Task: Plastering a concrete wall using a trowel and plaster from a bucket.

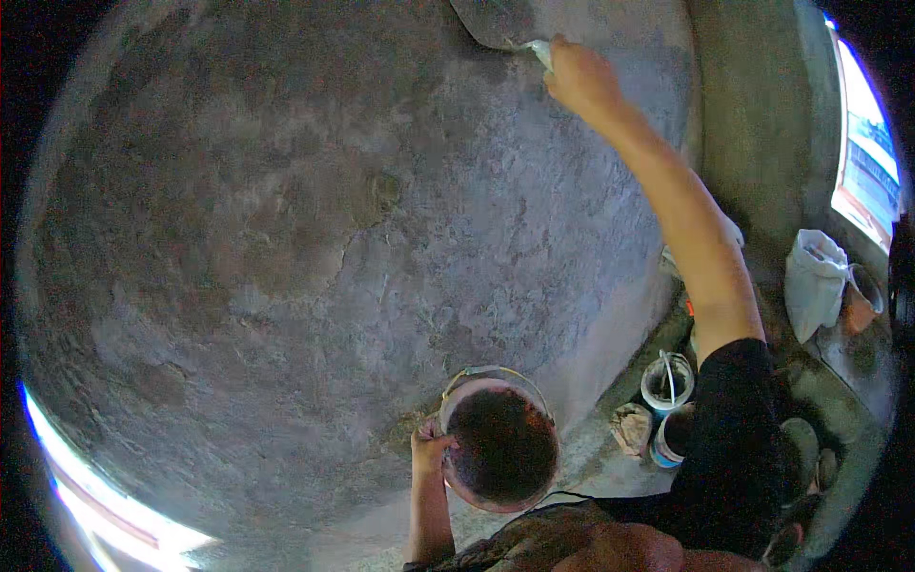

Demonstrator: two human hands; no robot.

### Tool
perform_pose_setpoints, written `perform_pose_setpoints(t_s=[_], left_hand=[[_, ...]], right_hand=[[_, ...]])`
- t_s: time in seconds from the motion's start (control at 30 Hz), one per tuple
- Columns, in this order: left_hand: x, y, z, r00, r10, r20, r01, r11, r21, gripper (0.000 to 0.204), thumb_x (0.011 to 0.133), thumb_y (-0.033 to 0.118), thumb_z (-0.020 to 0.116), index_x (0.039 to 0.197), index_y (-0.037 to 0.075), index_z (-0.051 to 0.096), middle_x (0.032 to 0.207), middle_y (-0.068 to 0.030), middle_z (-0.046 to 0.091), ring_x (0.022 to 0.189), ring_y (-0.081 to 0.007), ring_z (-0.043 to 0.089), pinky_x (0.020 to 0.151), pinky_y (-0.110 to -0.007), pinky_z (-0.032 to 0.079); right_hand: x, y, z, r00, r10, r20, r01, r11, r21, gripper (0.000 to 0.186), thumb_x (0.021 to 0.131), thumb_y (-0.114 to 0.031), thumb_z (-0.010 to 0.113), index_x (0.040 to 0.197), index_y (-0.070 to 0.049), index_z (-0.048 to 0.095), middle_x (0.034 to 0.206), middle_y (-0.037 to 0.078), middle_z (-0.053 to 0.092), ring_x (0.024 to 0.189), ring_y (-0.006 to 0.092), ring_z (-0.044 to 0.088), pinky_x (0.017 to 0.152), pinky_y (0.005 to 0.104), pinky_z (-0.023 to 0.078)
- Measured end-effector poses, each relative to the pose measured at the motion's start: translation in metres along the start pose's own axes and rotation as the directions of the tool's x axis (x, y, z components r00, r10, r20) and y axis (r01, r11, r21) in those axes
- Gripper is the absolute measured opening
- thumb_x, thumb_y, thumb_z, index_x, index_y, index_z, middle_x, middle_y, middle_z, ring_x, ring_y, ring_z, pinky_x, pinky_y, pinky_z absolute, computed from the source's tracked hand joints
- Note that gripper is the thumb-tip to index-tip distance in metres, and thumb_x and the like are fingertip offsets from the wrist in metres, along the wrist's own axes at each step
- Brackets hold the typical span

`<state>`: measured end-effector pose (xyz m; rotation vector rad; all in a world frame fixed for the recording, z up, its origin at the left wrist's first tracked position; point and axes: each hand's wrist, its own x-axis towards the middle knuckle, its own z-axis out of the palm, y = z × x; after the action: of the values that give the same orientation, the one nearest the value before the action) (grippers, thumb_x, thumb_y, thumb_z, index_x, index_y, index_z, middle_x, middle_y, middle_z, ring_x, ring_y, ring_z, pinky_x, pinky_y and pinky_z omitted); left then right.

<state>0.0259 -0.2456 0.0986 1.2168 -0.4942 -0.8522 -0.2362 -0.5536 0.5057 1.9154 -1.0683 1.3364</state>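
My right hand (581, 76) is raised high against a rough grey plastered wall (286, 238). It grips the handle of a flat trowel (496, 24), whose blade lies on the wall at the top. My left hand (431, 446) holds the rim of a round pink bucket (500, 443) close to my chest. Dark wet mix fills the bucket, and a thin wire handle arcs over its far rim.
On the floor at the right stand a white tub (667, 379) with a tool in it and a darker tub (675, 434), beside a crumpled rag (631, 426). A white sack (815, 281) and a brown cup (863, 300) sit farther right, near a bright opening (867, 153).
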Motion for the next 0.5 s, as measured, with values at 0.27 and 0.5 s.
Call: perform_pose_setpoints(t_s=[0.27,0.5], left_hand=[[0.016,-0.02,-0.02,0.988,0.062,0.141,-0.059,0.998,-0.021,0.034,0.058,-0.009,0.058,0.091,-0.003,0.063,0.079,-0.0076,0.064,0.064,-0.0182,0.06,0.056,-0.029,0.047],[0.004,-0.003,-0.003,0.994,0.026,0.109,-0.036,0.996,0.086,0.031,0.058,-0.008,0.058,0.088,-0.003,0.062,0.078,-0.0076,0.063,0.065,-0.018,0.06,0.056,-0.029,0.047]], right_hand=[[-0.033,0.022,0.012,0.991,0.02,0.13,-0.013,0.998,-0.054,0.026,0.074,-0.011,0.06,0.095,0.002,0.054,0.082,0.023,0.062,0.076,0.0385,0.062,0.066,0.0468,0.05],[-0.021,0.034,-0.01,0.989,0.111,0.1,-0.112,0.994,0.005,0.033,0.073,-0.019,0.064,0.098,0.0,0.055,0.084,0.024,0.062,0.078,0.0402,0.061,0.068,0.0467,0.05]])
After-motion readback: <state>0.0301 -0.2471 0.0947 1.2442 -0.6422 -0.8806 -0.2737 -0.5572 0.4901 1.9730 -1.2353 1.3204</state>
